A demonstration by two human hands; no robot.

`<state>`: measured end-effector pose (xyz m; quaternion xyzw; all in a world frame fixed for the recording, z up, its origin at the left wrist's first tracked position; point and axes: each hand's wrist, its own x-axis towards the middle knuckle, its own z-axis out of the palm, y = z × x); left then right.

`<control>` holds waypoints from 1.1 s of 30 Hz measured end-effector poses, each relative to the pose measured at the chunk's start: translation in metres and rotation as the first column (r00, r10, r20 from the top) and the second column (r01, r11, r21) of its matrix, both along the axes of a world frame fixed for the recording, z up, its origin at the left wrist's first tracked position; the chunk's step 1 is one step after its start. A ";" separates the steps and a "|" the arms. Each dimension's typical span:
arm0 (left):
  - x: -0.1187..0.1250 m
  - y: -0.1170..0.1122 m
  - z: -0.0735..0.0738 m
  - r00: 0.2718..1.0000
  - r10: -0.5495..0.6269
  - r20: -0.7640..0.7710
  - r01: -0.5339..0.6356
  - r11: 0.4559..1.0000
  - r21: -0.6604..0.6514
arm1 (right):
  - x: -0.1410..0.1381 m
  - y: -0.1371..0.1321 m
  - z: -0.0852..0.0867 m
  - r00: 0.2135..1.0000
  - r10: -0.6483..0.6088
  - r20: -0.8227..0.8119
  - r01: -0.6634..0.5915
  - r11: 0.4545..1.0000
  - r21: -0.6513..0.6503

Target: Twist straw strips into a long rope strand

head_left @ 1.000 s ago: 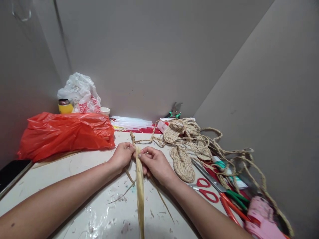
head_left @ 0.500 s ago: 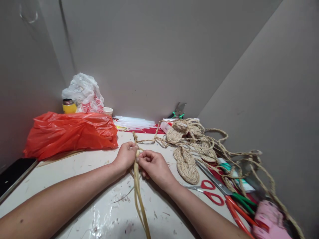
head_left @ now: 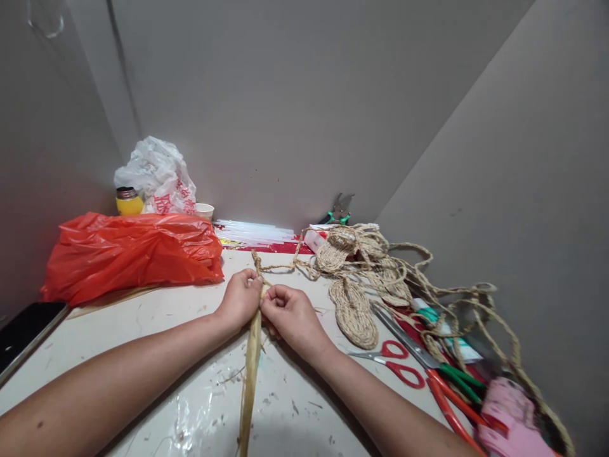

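My left hand is closed, thumb and fingers pinching a yellowish plant-fibre strip near the lower end of a braided cord. Right beside it, my right hand pinches the same strip, its fingers curled in. Below the hands the strip runs down toward the table's near edge as a fairly wide band. From the braid a thin cord leads right to a pile of braided straw rope. The exact crossing of strands between my fingertips is hidden.
Right of my hands lie a woven straw sole, red-handled scissors, large shears and a pink item. A red plastic bag, a phone, glue sticks and pruners are at the left and back.
Both hands stay close together at the braid. The hanging fibre has swung left and now shows as one broad band instead of separate strands. The view has shifted slightly.
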<state>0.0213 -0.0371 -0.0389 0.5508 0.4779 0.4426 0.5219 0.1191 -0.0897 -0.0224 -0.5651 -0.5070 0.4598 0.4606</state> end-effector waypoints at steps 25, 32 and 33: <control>-0.001 0.002 -0.004 0.997 -0.003 0.082 0.005 1.000 -0.024 | 0.008 0.001 0.001 0.992 0.018 -0.121 -0.022 0.999 -0.027; -0.002 0.002 -0.006 0.999 0.053 0.010 -0.054 0.995 0.085 | 0.005 0.001 0.000 0.999 0.003 -0.034 -0.003 1.000 -0.001; -0.002 0.003 -0.006 0.998 0.064 -0.007 -0.063 0.993 0.104 | 0.004 0.001 0.000 1.000 0.000 -0.022 0.001 1.000 0.007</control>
